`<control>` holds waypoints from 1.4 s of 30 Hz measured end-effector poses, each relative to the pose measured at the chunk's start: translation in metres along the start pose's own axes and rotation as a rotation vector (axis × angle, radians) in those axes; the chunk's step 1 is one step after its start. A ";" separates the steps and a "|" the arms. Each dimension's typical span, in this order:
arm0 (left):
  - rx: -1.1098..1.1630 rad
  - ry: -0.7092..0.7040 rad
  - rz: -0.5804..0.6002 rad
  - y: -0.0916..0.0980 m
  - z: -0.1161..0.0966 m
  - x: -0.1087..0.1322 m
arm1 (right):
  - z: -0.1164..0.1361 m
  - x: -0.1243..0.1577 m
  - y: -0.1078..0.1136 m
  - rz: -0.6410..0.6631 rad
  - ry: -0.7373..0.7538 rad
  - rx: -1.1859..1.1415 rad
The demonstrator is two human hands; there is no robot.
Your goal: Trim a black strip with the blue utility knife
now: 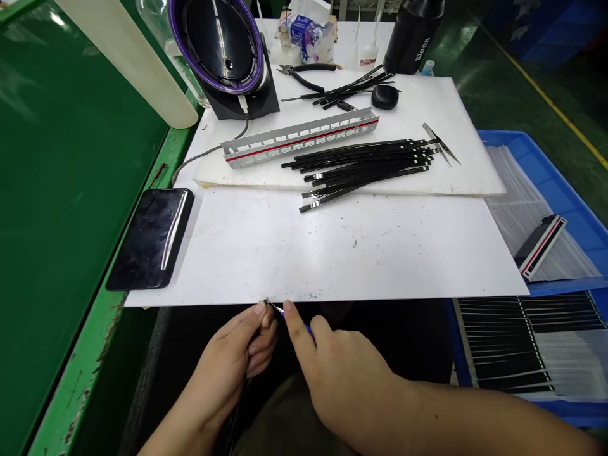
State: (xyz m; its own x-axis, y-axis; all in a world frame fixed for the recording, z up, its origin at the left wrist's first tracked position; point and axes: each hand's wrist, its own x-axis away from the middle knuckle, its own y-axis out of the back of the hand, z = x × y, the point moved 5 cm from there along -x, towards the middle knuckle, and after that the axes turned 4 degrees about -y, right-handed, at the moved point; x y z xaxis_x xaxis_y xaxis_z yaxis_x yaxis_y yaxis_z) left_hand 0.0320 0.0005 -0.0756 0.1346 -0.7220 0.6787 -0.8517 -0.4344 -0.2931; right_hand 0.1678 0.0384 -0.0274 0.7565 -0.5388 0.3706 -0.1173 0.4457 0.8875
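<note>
Below the white plastic sheet (332, 253), left hand (232, 354) and right hand (342, 380) pinch a thin blue-silver strip (287, 313).

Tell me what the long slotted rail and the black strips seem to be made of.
The slotted rail looks like bent sheet metal, matte grey, with punched slots and folded edges. The black strips look glossy, perhaps plastic or coated metal; hard to tell.
</note>
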 end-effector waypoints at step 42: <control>-0.294 0.053 -0.006 0.006 -0.007 0.002 | -0.028 -0.001 0.027 -0.046 0.062 -0.181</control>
State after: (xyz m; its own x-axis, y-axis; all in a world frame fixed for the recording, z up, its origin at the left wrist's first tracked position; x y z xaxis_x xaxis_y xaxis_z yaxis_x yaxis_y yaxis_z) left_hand 0.0233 0.0000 -0.0710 0.1197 -0.6876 0.7161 -0.9622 -0.2581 -0.0871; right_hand 0.1821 0.0708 -0.0108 0.7974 -0.5190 0.3079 0.0320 0.5459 0.8373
